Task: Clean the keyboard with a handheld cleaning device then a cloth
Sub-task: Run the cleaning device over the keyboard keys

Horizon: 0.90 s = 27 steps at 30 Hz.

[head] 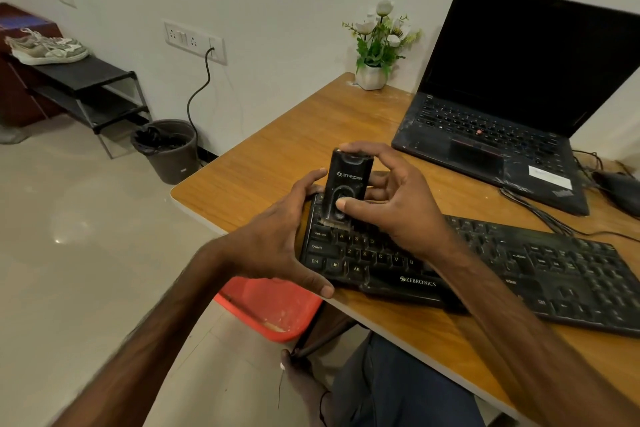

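on the desk point(277, 156), right hand point(394, 204) grips cleaner point(348, 177), left hand point(273, 239) grips keyboard point(554, 270); bin point(173, 166) holds black liner point(159, 142).

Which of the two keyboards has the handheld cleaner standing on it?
The separate Zebronics keyboard nearer the person: the right hand holds the handheld cleaner upright on its left end. The laptop keyboard behind is untouched.

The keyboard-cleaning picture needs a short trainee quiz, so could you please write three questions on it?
1. True or false: the cleaning device stands upright on the left end of the keyboard.
2. The left hand grips: A) the plant pot, B) the keyboard, C) the bin?
3. Fill in: the ____ of the right hand rests on the device's front.
Key: 1 true; 2 B; 3 thumb.
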Each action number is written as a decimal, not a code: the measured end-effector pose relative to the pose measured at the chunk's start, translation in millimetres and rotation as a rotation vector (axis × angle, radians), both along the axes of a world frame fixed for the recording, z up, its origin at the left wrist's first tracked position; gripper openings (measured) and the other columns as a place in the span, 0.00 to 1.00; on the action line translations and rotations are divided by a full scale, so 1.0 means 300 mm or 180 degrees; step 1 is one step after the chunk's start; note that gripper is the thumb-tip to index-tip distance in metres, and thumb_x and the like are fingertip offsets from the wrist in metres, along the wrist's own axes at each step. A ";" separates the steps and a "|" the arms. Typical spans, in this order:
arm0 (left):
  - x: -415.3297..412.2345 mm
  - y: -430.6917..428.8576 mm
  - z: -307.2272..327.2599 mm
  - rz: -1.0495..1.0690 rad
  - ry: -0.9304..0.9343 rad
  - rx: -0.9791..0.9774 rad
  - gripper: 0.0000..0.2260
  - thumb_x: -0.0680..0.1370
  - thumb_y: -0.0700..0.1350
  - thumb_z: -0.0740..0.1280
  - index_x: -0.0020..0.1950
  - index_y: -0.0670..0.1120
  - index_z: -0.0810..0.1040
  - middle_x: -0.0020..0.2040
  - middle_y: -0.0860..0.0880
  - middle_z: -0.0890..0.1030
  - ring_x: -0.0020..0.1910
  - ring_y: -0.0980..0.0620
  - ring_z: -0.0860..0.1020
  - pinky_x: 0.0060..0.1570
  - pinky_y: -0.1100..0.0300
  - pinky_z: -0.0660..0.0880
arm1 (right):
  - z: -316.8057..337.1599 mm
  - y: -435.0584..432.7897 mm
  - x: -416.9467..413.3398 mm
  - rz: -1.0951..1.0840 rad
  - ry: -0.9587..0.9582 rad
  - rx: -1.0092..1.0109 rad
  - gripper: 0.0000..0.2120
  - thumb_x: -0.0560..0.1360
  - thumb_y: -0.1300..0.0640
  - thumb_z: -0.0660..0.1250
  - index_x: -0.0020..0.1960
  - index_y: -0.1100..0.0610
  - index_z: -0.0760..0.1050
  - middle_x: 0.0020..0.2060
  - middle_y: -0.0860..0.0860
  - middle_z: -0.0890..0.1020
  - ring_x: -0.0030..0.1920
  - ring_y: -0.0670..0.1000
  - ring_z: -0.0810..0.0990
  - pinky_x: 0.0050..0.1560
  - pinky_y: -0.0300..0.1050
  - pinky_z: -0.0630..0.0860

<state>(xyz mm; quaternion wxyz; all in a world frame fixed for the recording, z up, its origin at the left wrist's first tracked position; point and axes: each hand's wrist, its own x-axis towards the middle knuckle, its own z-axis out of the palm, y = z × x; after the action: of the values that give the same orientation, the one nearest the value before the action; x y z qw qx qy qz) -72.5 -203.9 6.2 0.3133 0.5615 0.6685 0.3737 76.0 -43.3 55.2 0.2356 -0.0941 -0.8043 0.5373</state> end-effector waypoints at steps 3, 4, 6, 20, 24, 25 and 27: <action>-0.002 -0.002 -0.005 0.0023 -0.0002 -0.0020 0.66 0.58 0.53 0.86 0.77 0.68 0.38 0.70 0.69 0.62 0.71 0.65 0.67 0.72 0.60 0.68 | 0.027 0.028 -0.019 -0.0530 0.0057 0.1054 0.29 0.70 0.62 0.76 0.67 0.46 0.72 0.57 0.45 0.81 0.51 0.43 0.83 0.46 0.46 0.84; -0.003 -0.002 -0.007 0.0029 0.0001 -0.0022 0.66 0.58 0.52 0.86 0.78 0.67 0.38 0.71 0.69 0.62 0.71 0.66 0.66 0.72 0.60 0.68 | 0.039 0.034 -0.021 -0.0581 0.0142 0.1109 0.29 0.70 0.62 0.76 0.68 0.47 0.72 0.57 0.45 0.81 0.52 0.43 0.83 0.47 0.44 0.84; -0.001 0.000 -0.004 0.0018 0.0026 -0.0007 0.66 0.59 0.51 0.86 0.77 0.68 0.38 0.71 0.67 0.63 0.71 0.64 0.67 0.72 0.59 0.68 | 0.049 0.029 -0.015 -0.0379 0.0271 0.0827 0.29 0.71 0.64 0.76 0.68 0.49 0.72 0.59 0.46 0.80 0.53 0.45 0.83 0.48 0.45 0.83; 0.026 0.007 0.026 0.0029 -0.0265 0.0018 0.61 0.56 0.70 0.79 0.75 0.71 0.39 0.79 0.59 0.53 0.79 0.59 0.56 0.77 0.51 0.62 | 0.063 0.122 0.066 -0.0488 0.0351 0.0840 0.28 0.71 0.64 0.76 0.67 0.49 0.73 0.55 0.39 0.79 0.54 0.44 0.82 0.49 0.41 0.82; 0.065 0.041 0.024 0.0193 0.0228 0.0040 0.59 0.57 0.77 0.73 0.76 0.70 0.39 0.80 0.54 0.56 0.77 0.55 0.59 0.75 0.48 0.64 | 0.042 0.117 0.083 -0.0302 0.0267 0.0536 0.29 0.70 0.67 0.76 0.66 0.47 0.73 0.60 0.39 0.77 0.58 0.47 0.81 0.51 0.48 0.83; 0.068 0.044 0.018 0.0240 0.0419 0.0066 0.60 0.57 0.78 0.72 0.77 0.68 0.38 0.79 0.53 0.58 0.77 0.55 0.60 0.75 0.48 0.64 | 0.036 0.111 0.083 -0.0249 0.0221 0.0569 0.30 0.70 0.67 0.76 0.66 0.47 0.73 0.61 0.41 0.77 0.58 0.46 0.81 0.50 0.48 0.83; 0.068 0.048 0.011 0.0285 0.0484 0.0075 0.61 0.57 0.78 0.71 0.78 0.65 0.38 0.78 0.53 0.60 0.76 0.56 0.62 0.75 0.49 0.65 | 0.023 0.104 0.081 -0.0166 0.0150 0.0711 0.30 0.70 0.66 0.76 0.67 0.47 0.73 0.61 0.43 0.77 0.58 0.45 0.81 0.50 0.47 0.83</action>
<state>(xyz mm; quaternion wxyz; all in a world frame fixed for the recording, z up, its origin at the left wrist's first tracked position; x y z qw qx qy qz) -52.1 -189.6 9.4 0.2380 0.5615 0.7103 0.3514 100.2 -12.1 62.1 0.2773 -0.0755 -0.8507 0.4401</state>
